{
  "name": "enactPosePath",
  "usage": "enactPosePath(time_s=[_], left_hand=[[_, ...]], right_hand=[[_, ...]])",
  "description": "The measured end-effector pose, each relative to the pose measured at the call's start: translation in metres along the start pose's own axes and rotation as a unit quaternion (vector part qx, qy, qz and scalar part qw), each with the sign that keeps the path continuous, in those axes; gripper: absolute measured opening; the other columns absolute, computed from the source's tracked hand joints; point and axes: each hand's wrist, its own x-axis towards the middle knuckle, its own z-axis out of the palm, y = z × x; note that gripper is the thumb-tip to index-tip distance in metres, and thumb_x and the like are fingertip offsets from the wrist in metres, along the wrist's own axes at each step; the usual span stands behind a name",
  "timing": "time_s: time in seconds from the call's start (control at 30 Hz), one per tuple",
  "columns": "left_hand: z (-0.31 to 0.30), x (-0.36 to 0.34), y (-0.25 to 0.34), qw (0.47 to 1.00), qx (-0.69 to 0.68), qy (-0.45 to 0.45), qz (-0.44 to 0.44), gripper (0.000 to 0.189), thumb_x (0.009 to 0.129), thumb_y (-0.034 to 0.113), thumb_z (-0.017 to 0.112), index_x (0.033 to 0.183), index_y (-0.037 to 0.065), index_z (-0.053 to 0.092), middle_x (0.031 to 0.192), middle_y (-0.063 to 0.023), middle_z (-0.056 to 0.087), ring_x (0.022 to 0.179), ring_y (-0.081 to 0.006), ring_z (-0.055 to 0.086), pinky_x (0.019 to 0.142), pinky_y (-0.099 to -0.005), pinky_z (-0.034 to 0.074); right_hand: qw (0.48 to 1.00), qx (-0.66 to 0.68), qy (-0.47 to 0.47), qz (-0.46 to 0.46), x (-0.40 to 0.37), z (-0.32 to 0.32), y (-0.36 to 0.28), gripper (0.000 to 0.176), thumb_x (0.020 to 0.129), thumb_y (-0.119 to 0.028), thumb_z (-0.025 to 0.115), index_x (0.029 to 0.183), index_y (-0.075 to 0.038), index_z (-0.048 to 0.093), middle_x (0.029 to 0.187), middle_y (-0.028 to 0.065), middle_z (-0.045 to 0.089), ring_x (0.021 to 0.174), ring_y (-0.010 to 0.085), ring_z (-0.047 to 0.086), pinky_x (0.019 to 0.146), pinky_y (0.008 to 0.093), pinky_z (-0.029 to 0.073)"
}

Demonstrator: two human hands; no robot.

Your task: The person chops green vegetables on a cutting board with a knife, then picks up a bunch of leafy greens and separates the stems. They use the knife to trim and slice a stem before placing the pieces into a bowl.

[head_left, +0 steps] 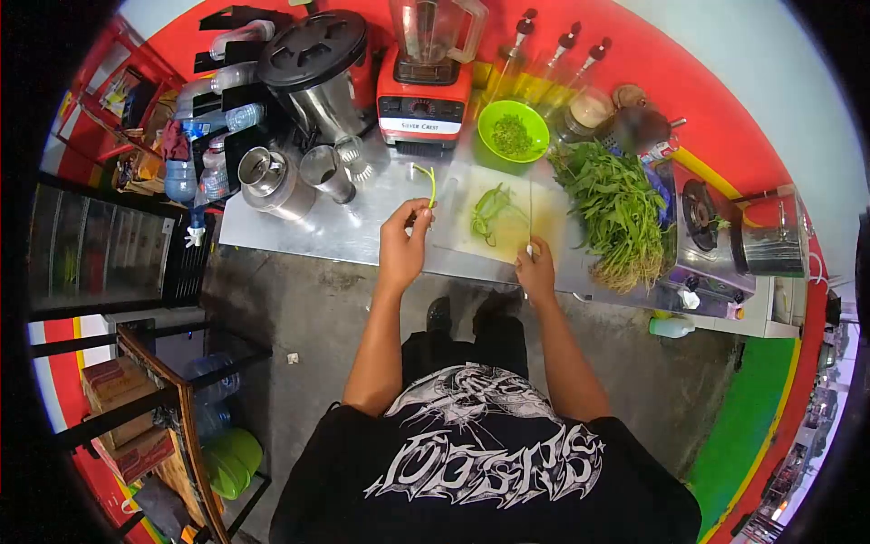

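My left hand [407, 238] is closed on a thin green chili [432, 185], which it holds up over the steel table, left of the cutting board. My right hand [536, 265] is wrapped round the handle of a knife [531, 213], whose blade points away from me over the board's right part. Several long green chilies [490, 210] lie on the pale cutting board [462, 186]. Behind the board stands a lime-green bowl [488, 113] with small green pieces [512, 135] in it. A large leafy bunch with roots [616, 204] lies right of the board.
A red blender [423, 104] stands at the back, beside a steel container with a black lid [314, 50]. At the left are a metal jug [272, 186] and a glass [327, 174]. Bottles [548, 77] stand behind the bowl. A gas stove [700, 218] is at the right.
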Motion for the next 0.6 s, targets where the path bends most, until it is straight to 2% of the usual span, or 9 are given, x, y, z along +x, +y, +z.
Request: enactPosePath(time_s=[0.07, 0.2, 0.27, 0.37, 0.4, 0.47, 0.53, 0.57, 0.6], left_hand=[[-0.002, 0.000, 0.002, 0.999, -0.051, 0.001, -0.018, 0.019, 0.103, 0.010, 0.056, 0.113, -0.002, 0.066, 0.088, -0.0023, 0.064, 0.081, -0.0097, 0.057, 0.079, -0.0256, 0.047], [-0.009, -0.001, -0.004, 0.998, -0.056, 0.023, 0.002, 0.017, 0.104, 0.009, 0.054, 0.111, -0.004, 0.062, 0.092, -0.0042, 0.065, 0.086, -0.0103, 0.058, 0.081, -0.0274, 0.049], [-0.020, -0.003, -0.012, 0.999, -0.048, 0.020, -0.003, 0.017, 0.105, 0.010, 0.053, 0.112, -0.003, 0.060, 0.095, -0.0063, 0.066, 0.092, -0.0128, 0.063, 0.085, -0.0287, 0.051], [-0.033, -0.010, -0.010, 0.988, -0.126, 0.057, -0.070, 0.017, 0.107, 0.012, 0.050, 0.114, -0.002, 0.056, 0.105, -0.0107, 0.068, 0.108, -0.0222, 0.068, 0.096, -0.0333, 0.053], [-0.038, -0.012, -0.014, 0.983, -0.148, 0.067, -0.080, 0.016, 0.107, 0.011, 0.049, 0.113, -0.002, 0.056, 0.108, -0.0113, 0.067, 0.108, -0.0221, 0.068, 0.097, -0.0354, 0.054], [-0.047, -0.016, -0.019, 0.981, -0.161, 0.078, -0.069, 0.016, 0.107, 0.010, 0.049, 0.114, -0.001, 0.056, 0.111, -0.0111, 0.066, 0.110, -0.0219, 0.067, 0.097, -0.0363, 0.054], [-0.051, -0.020, -0.013, 0.979, -0.159, 0.094, -0.081, 0.015, 0.107, 0.010, 0.049, 0.114, -0.001, 0.056, 0.111, -0.0105, 0.065, 0.111, -0.0216, 0.067, 0.097, -0.0363, 0.054], [-0.052, -0.021, -0.010, 0.977, -0.159, 0.110, -0.091, 0.015, 0.107, 0.010, 0.049, 0.114, 0.000, 0.056, 0.111, -0.0098, 0.065, 0.111, -0.0212, 0.067, 0.098, -0.0363, 0.054], [-0.052, -0.021, -0.010, 0.977, -0.158, 0.108, -0.091, 0.015, 0.107, 0.010, 0.049, 0.114, 0.000, 0.056, 0.111, -0.0098, 0.065, 0.111, -0.0212, 0.067, 0.098, -0.0363, 0.054]], right_hand=[[0.996, -0.053, 0.064, -0.027, -0.004, -0.002, 0.005, 0.046, 0.100, -0.021, 0.059, 0.140, -0.005, 0.044, 0.072, 0.0070, 0.059, 0.050, 0.0125, 0.053, 0.044, 0.0280, 0.043], [0.983, -0.163, 0.081, -0.027, -0.004, 0.010, 0.001, 0.045, 0.101, -0.020, 0.056, 0.141, -0.004, 0.045, 0.072, 0.0104, 0.062, 0.049, 0.0162, 0.057, 0.045, 0.0321, 0.047], [0.947, -0.279, 0.095, -0.131, 0.019, 0.017, 0.039, 0.045, 0.102, -0.020, 0.054, 0.143, -0.005, 0.045, 0.072, 0.0124, 0.063, 0.048, 0.0180, 0.058, 0.044, 0.0338, 0.048], [0.949, -0.269, 0.071, -0.151, 0.028, 0.041, 0.051, 0.046, 0.102, -0.019, 0.053, 0.145, -0.006, 0.043, 0.072, 0.0134, 0.064, 0.047, 0.0185, 0.058, 0.044, 0.0348, 0.048], [0.951, -0.261, 0.057, -0.159, 0.027, 0.052, 0.051, 0.046, 0.102, -0.019, 0.053, 0.145, -0.006, 0.042, 0.073, 0.0141, 0.064, 0.048, 0.0189, 0.058, 0.044, 0.0352, 0.048], [0.967, -0.229, 0.031, -0.111, 0.014, 0.075, 0.026, 0.046, 0.102, -0.019, 0.053, 0.144, -0.005, 0.041, 0.072, 0.0139, 0.063, 0.047, 0.0201, 0.058, 0.044, 0.0356, 0.048], [0.870, -0.314, 0.110, -0.364, 0.014, 0.090, 0.028, 0.046, 0.102, -0.019, 0.054, 0.144, -0.005, 0.040, 0.068, 0.0114, 0.059, 0.046, 0.0205, 0.056, 0.044, 0.0355, 0.048], [0.951, -0.276, 0.025, -0.136, 0.017, 0.095, 0.027, 0.049, 0.102, -0.020, 0.056, 0.144, -0.003, 0.038, 0.071, 0.0139, 0.062, 0.050, 0.0220, 0.060, 0.046, 0.0373, 0.049], [0.952, -0.275, 0.027, -0.134, 0.021, 0.098, 0.031, 0.049, 0.102, -0.020, 0.056, 0.144, -0.003, 0.038, 0.071, 0.0139, 0.062, 0.050, 0.0220, 0.060, 0.046, 0.0373, 0.049]])
